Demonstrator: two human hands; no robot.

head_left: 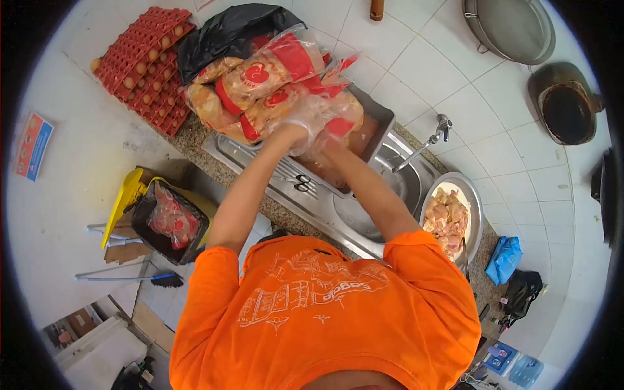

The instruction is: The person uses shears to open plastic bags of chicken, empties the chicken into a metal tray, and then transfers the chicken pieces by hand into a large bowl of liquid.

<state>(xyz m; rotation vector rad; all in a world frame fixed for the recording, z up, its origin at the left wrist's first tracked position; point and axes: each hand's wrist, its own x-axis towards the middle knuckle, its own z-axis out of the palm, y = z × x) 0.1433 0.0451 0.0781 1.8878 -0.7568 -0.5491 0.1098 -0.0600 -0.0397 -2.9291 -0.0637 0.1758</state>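
My left hand (298, 132), in a clear glove, grips a clear plastic bag of raw chicken with red labels (328, 117). My right hand (330, 148) holds the same bag from below and is partly hidden by the plastic. The bag hangs over a steel tray (382, 116) that rests across the sink and holds pinkish liquid. Just left of my hands, several more packed chicken bags (253, 81) lie piled on the counter.
Red trays of eggs (146, 65) are stacked at the counter's left end, with a black bag (227, 32) behind the pile. A tap (437, 132) stands over the sink basin (390, 192). A metal bowl of cut chicken (473, 201) sits right. A bin with empty wrappers (170, 221) stands on the floor.
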